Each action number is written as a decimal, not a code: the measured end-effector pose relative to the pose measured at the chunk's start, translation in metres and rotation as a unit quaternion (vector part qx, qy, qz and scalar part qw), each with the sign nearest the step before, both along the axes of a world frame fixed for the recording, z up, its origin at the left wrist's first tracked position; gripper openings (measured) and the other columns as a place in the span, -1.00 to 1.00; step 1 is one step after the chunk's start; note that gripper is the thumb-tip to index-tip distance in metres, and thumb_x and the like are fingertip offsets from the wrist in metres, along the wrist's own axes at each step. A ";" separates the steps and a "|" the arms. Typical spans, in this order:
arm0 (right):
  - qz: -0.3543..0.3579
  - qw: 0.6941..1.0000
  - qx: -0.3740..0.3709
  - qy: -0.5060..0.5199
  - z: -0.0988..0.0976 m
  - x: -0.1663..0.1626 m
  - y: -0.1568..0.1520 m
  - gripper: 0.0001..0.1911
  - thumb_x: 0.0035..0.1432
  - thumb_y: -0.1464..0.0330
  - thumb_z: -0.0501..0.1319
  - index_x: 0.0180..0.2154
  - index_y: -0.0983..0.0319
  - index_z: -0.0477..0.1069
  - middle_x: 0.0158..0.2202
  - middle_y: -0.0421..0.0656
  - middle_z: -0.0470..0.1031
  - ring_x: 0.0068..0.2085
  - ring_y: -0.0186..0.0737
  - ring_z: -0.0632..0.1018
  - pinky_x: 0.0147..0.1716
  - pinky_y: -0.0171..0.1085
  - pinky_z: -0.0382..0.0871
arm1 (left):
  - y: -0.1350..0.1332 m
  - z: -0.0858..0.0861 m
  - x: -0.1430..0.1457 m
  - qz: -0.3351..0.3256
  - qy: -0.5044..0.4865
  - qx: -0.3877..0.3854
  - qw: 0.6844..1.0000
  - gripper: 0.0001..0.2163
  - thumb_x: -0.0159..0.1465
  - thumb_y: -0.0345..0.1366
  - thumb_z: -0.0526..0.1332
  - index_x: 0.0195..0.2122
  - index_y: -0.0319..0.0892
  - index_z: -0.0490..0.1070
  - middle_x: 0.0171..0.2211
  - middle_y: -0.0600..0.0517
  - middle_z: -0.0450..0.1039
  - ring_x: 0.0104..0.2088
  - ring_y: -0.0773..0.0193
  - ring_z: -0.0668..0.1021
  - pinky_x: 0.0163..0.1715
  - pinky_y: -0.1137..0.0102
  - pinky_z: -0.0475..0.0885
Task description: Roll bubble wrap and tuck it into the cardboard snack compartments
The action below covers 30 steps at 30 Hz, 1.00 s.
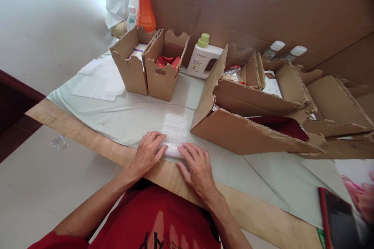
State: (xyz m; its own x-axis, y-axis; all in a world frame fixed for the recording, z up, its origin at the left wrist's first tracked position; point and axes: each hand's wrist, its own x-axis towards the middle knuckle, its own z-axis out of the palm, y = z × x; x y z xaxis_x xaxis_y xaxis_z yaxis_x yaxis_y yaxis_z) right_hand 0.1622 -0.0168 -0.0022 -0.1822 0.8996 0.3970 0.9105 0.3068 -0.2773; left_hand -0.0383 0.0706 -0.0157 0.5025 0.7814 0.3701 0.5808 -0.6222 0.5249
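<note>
A strip of clear bubble wrap (175,128) lies on the pale cloth (128,116) at the near edge of the table. My left hand (147,153) rests on its near left corner, fingers bent and pressing down. My right hand (197,167) lies flat over the near right end, fingers stretched toward the left hand. Something seems to be rolled inside the near end of the wrap, but I cannot make it out.
Two small open cartons (149,64) stand at the back, one with red items. An orange bottle (145,9), a white bottle (203,58) and large cardboard trays (257,124) lie behind and to the right. A person in white (118,0) stands beyond. A phone (339,218) is near right.
</note>
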 end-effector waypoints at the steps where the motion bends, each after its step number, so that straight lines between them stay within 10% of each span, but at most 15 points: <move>1: 0.002 1.000 -0.003 0.002 -0.001 0.000 0.001 -0.72 0.33 0.44 0.18 0.05 0.23 0.49 0.03 0.01 0.59 0.08 0.04 0.51 0.01 -0.02 0.35 | -0.002 0.002 -0.002 -0.009 -0.002 0.002 1.000 -0.73 0.37 -0.32 0.20 0.08 -0.18 0.45 -0.02 -0.18 0.52 -0.04 0.01 0.54 -0.02 0.08 0.47; 7: 0.000 0.992 -0.076 0.097 0.007 0.003 -0.012 -0.73 0.38 0.38 0.13 0.04 0.16 0.48 -0.10 -0.07 0.64 -0.02 -0.04 0.57 -0.04 -0.06 0.41 | -0.019 0.015 -0.017 -0.110 -0.038 -0.057 0.992 -0.61 0.36 -0.39 0.18 0.21 -0.13 0.33 -0.10 -0.07 0.57 -0.07 0.09 0.55 0.02 0.10 0.44; 18: -0.029 0.998 -0.027 0.058 -0.006 -0.004 0.004 -0.68 0.31 0.44 0.18 0.08 0.20 0.46 0.00 -0.01 0.61 0.08 0.05 0.51 0.04 0.00 0.36 | -0.002 0.010 -0.001 0.056 -0.066 -0.098 0.991 -0.68 0.38 -0.22 0.19 0.12 -0.19 0.42 -0.10 -0.14 0.53 -0.09 0.05 0.56 -0.06 0.11 0.50; 22: -0.115 0.967 -0.066 0.219 -0.005 -0.003 0.005 -0.72 0.32 0.31 0.19 0.04 0.16 0.49 -0.07 -0.05 0.61 -0.07 -0.04 0.57 -0.08 -0.10 0.47 | -0.025 0.020 -0.011 0.091 -0.277 -0.373 0.881 -0.56 0.30 -0.13 0.30 0.15 -0.19 0.39 0.01 -0.16 0.54 -0.01 0.08 0.59 -0.01 0.15 0.54; 27: -0.044 0.935 -0.140 0.324 0.011 -0.007 -0.012 -0.79 0.30 0.27 0.21 -0.07 0.12 0.53 -0.07 -0.08 0.60 -0.01 -0.07 0.58 0.02 -0.13 0.47 | -0.035 0.027 0.003 0.011 -0.417 -0.591 0.691 -0.57 0.10 -0.14 0.46 -0.05 -0.19 0.48 -0.10 -0.10 0.60 -0.03 0.07 0.61 0.10 0.13 0.47; 30: -0.076 0.917 -0.130 0.369 0.015 -0.005 -0.021 -0.66 0.27 0.21 0.26 0.06 0.12 0.48 0.16 0.00 0.49 0.16 -0.01 0.51 0.14 -0.05 0.42 | -0.035 0.027 0.012 0.000 -0.433 -0.599 0.673 -0.60 0.08 -0.12 0.47 -0.12 -0.16 0.47 -0.24 -0.02 0.58 -0.17 0.16 0.60 -0.05 0.23 0.49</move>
